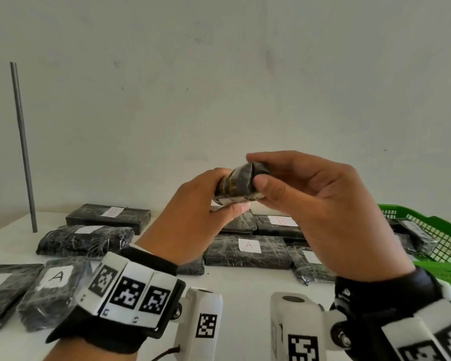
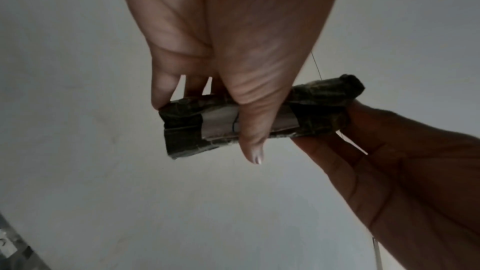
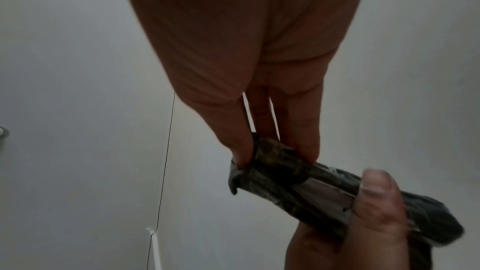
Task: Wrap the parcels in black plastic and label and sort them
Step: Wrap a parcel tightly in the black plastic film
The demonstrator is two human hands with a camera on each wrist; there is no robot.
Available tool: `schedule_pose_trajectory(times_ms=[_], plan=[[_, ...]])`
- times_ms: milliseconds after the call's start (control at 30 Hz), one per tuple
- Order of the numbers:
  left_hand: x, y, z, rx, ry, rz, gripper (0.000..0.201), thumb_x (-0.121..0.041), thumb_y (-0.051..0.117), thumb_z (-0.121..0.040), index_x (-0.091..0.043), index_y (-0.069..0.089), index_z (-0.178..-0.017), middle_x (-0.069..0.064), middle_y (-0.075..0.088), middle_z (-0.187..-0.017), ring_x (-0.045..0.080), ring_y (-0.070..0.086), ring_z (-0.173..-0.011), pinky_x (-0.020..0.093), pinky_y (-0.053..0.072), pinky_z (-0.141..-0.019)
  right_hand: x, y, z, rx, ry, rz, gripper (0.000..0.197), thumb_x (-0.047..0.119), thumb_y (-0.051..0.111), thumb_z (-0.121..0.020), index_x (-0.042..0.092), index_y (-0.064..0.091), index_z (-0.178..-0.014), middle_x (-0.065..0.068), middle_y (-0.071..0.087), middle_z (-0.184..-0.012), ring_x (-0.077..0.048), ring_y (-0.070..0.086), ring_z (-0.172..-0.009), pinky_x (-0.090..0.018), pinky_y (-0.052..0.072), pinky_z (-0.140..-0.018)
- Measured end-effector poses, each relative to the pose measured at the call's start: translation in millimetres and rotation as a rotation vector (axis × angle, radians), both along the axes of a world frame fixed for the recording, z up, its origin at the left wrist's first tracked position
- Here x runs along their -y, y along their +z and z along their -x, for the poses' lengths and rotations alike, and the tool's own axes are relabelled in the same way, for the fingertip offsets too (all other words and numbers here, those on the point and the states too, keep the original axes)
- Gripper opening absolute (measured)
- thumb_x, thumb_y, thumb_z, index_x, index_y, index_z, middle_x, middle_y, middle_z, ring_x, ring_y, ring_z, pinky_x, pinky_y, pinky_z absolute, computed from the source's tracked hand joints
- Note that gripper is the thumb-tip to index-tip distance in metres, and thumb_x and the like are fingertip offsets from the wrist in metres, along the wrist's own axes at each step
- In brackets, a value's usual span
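Parcel (image 1: 236, 184) held aloft over tabletop (image 1: 245, 290) centre, long axis left–right between hands: left hand (image 1: 193, 217) pinches the labelled middle, right hand (image 1: 320, 204) pinches the right end.

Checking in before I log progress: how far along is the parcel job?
Done: several wrapped parcels on the table carry labels, such as the A parcel. In hand: both hands, left and right, hold a small labelled parcel. Left: sorting it; more parcels sit in the green basket.
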State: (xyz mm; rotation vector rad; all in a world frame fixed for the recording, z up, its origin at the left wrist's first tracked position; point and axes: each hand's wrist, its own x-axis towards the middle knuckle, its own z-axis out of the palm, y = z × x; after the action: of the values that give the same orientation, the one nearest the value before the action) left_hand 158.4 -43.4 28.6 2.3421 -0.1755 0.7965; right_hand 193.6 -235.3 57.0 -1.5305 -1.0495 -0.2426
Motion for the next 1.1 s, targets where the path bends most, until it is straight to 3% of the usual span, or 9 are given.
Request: schedule_pose_trajectory(times_ms=[100,200,267,333,467,667,733,833,1100], plan=[[5.0,6.5,5.3,-0.081,-0.075,0.066,0.025,-0.059,0.066,-0.088,-0.044,0.063,-0.107,-0.021,0.066,-0.103,-0.008,0.059,-0.101,0.004,0.045,-0.082,4.1,-0.9,-5.1,-0.002,-0.028,-0.098,0.02,0.011,0.074,-0.092,0.021,0.08,-0.109,0.001,0.083,-0.098,-0.02,0.08,-0.097,-0.043,0.063,-0.092],[5.9,13.7,12.5,-0.204,-0.223,0.187,0.05,-0.084,0.053,-0.082,-0.048,0.067,-0.113,-0.024,0.066,-0.109,-0.002,0.063,-0.104,0.014,0.05,-0.091,6.8,-1.9,-7.9,-0.044,-0.023,-0.162,0.019,0.005,0.074,-0.091,0.018,0.08,-0.103,-0.002,0.083,-0.092,-0.021,0.081,-0.09,-0.036,0.065,-0.084],[6.5,18.9,16.0,-0.146,-0.293,0.312,0.047,-0.077,0.059,-0.085,-0.046,0.07,-0.117,-0.022,0.072,-0.118,-0.001,0.065,-0.114,0.031,0.05,-0.102,7.6,-2.3,-8.9,-0.031,-0.041,-0.178,0.019,0.004,0.075,-0.09,0.017,0.08,-0.103,-0.002,0.083,-0.093,-0.021,0.08,-0.09,-0.033,0.065,-0.083],[9.1,22.3,18.1,-0.076,-0.333,0.438,0.037,-0.061,0.07,-0.088,-0.036,0.074,-0.115,-0.014,0.076,-0.115,0.003,0.07,-0.112,0.041,0.056,-0.1,6.8,-2.3,-8.9,-0.02,-0.047,-0.186,0.019,0.006,0.076,-0.089,0.016,0.08,-0.105,-0.002,0.083,-0.095,-0.021,0.08,-0.092,-0.033,0.065,-0.083],[11.4,22.5,18.6,-0.073,-0.416,0.613,0.03,-0.054,0.073,-0.085,-0.03,0.08,-0.1,-0.002,0.078,-0.106,0.016,0.073,-0.108,0.048,0.057,-0.1,5.0,-2.8,-7.6,-0.021,-0.055,-0.173,0.019,0.012,0.079,-0.087,0.018,0.08,-0.105,0.0,0.083,-0.094,-0.021,0.08,-0.093,-0.036,0.066,-0.084],[15.4,16.5,10.3,0.097,-0.412,0.769,0.023,-0.03,0.067,-0.086,-0.014,0.082,-0.095,0.007,0.08,-0.099,0.017,0.077,-0.097,0.039,0.063,-0.091,3.4,-3.1,-5.7,-0.03,-0.053,-0.105,0.02,0.025,0.075,-0.092,0.016,0.082,-0.109,0.002,0.083,-0.1,-0.017,0.078,-0.101,-0.042,0.06,-0.097],[17.9,13.8,7.6,0.136,-0.394,0.766,0.019,-0.026,0.078,-0.087,-0.011,0.08,-0.098,0.007,0.08,-0.096,0.018,0.078,-0.095,0.039,0.063,-0.09,1.8,-4.7,-8.3,-0.014,-0.094,-0.095,0.013,0.017,0.077,-0.093,0.017,0.083,-0.104,0.004,0.083,-0.095,-0.015,0.079,-0.095,-0.04,0.061,-0.093],[20.7,11.1,6.0,0.174,-0.394,0.743,0.034,-0.029,0.069,-0.08,-0.008,0.078,-0.104,0.008,0.081,-0.098,0.02,0.078,-0.095,0.038,0.062,-0.092,2.1,-6.6,-12.2,0.009,-0.146,-0.124,0.011,0.01,0.078,-0.092,0.018,0.083,-0.097,0.003,0.082,-0.089,-0.015,0.079,-0.088,-0.037,0.061,-0.086],[14.4,11.9,5.6,0.19,-0.447,0.712,0.02,-0.021,0.077,-0.086,-0.01,0.079,-0.103,0.01,0.08,-0.104,0.024,0.077,-0.101,0.029,0.06,-0.09,-1.7,-7.0,-7.0,0.035,-0.153,-0.141,0.006,0.017,0.082,-0.087,0.015,0.082,-0.093,0.003,0.082,-0.083,-0.015,0.079,-0.082,-0.029,0.061,-0.08]])
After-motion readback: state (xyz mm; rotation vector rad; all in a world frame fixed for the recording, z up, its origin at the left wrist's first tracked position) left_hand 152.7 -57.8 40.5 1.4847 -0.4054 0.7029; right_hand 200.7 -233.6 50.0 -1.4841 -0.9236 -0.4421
